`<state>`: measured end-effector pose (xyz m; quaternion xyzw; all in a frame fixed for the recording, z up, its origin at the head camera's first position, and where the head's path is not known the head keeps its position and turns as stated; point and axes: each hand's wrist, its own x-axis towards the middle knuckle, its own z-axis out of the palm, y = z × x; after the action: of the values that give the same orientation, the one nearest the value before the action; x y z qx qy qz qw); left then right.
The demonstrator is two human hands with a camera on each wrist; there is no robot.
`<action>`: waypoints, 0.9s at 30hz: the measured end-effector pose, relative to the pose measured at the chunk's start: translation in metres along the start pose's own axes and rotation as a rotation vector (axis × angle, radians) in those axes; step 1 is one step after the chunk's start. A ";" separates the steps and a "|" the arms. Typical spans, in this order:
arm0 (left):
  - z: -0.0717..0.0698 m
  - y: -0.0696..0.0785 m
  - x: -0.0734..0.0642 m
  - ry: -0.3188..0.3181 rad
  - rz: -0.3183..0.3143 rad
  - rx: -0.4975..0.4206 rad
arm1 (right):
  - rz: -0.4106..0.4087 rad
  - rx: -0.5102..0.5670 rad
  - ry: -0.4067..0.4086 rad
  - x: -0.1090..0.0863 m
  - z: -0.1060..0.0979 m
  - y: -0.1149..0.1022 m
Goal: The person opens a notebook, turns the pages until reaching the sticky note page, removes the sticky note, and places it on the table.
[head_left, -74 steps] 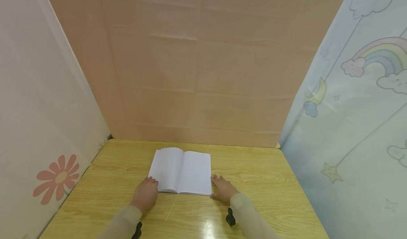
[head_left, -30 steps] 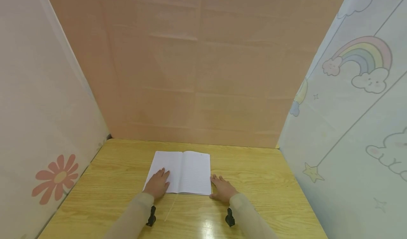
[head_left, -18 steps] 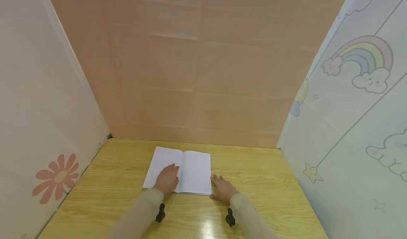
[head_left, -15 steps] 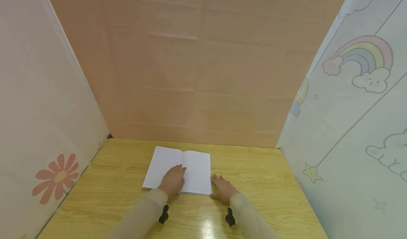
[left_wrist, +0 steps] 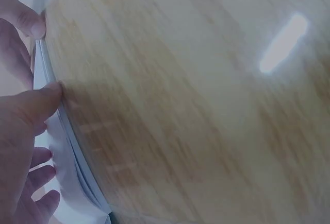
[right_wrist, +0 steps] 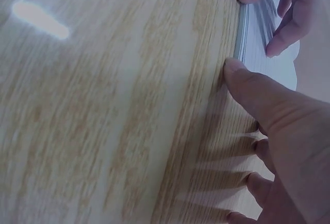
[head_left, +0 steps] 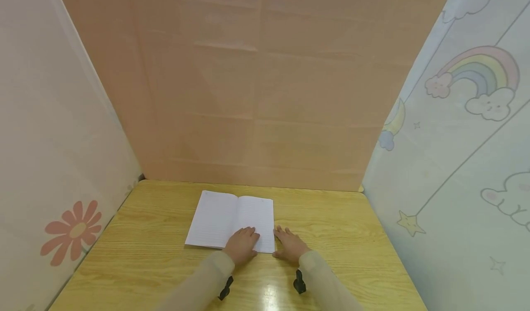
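An open notebook (head_left: 213, 219) with white lined pages lies on the wooden table (head_left: 331, 237). My left hand (head_left: 242, 245) rests on the lower part of its right page. In the left wrist view, the left thumb (left_wrist: 44, 103) touches the notebook's near edge while the fingers lie over the page. At the notebook's lower right corner is my right hand (head_left: 291, 246), its spread fingers along the right edge and partly on the table. The right wrist view has the right thumb (right_wrist: 247, 77) against the corner of the page stack.
A tan sheet (head_left: 256, 95) hangs behind the table's far edge. Cloth walls stand at both sides, the left one with a flower print (head_left: 74, 230) and the right one with a rainbow print (head_left: 482, 71).
My left hand has moved from the notebook's left edge across the left page and the fold onto the right page. The left page now lies flatter. The right hand has stayed in place.
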<state>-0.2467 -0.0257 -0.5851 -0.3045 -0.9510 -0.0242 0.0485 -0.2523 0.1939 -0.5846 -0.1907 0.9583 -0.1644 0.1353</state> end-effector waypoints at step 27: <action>-0.009 -0.006 0.004 -0.031 -0.009 -0.074 | -0.008 -0.001 0.011 0.003 0.005 0.005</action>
<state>-0.2526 -0.0287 -0.5761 -0.3021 -0.9514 -0.0550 0.0223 -0.2550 0.1960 -0.5917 -0.1936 0.9584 -0.1653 0.1292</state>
